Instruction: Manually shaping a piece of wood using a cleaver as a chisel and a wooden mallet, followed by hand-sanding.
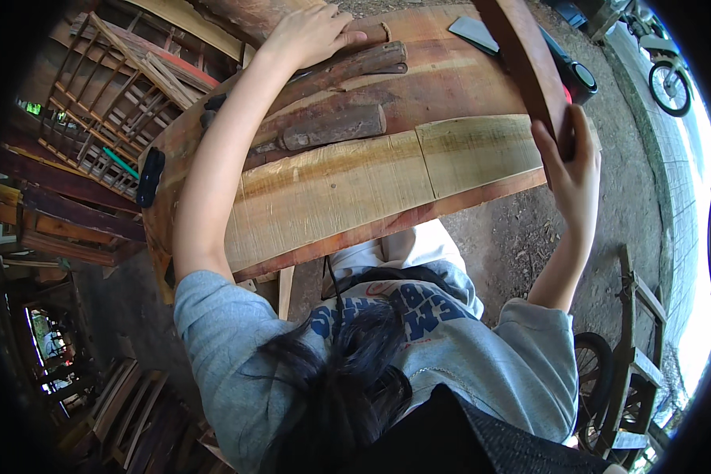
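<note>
My right hand (570,162) grips the lower end of a long dark brown wooden plank (525,59), thumb on one side and fingers on the other. The plank stands tilted over the right end of the wooden workbench (462,87) and runs out of view at the top. At the bench's far left, my left hand (316,35) reaches out with its thumb apart from its bent fingers. It lies beside a short brown wooden piece (375,35), and I cannot tell whether it touches it. A wooden mallet (332,128) and a rough wooden club (351,71) lie closer to me.
A pale board (332,189) with a dark cross line lies along the bench's near edge. A grey flat blade (474,34) and a black cylinder (581,77) are at the far right. Stacked timber (71,209) fills the left; a wooden frame (640,355) stands right.
</note>
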### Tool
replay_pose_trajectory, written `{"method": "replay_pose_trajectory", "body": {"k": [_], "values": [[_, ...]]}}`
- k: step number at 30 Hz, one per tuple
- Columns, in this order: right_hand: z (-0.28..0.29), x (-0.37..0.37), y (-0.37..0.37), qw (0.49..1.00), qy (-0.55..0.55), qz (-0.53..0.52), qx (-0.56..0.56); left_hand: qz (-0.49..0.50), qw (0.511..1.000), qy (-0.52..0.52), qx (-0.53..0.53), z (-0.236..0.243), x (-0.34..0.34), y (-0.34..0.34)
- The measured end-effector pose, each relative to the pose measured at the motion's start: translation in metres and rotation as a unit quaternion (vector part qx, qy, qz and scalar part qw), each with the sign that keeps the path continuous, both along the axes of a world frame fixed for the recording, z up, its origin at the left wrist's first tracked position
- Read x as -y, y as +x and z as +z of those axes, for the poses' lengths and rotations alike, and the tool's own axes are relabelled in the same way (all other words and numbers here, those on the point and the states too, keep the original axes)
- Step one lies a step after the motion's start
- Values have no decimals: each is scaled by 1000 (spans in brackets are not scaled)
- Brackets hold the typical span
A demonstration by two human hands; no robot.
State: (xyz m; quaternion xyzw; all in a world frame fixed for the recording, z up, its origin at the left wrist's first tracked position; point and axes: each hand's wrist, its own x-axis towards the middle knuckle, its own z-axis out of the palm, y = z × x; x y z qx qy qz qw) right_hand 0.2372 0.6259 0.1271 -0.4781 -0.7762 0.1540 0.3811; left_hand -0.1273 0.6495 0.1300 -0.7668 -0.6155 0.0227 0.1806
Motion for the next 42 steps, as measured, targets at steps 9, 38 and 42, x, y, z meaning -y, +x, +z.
{"method": "replay_pose_trajectory", "body": {"k": [9, 38, 42], "values": [[-9, -68, -73, 984, 90, 66, 138, -15, 999, -7, 40, 14, 63, -11], [-41, -13, -10, 988, 109, 71, 82, 119, 978, 96, 139, -33, 237, 97], [-35, -3, -9, 990, 90, 51, 91, 105, 971, 102, 191, -29, 238, 93]]}}
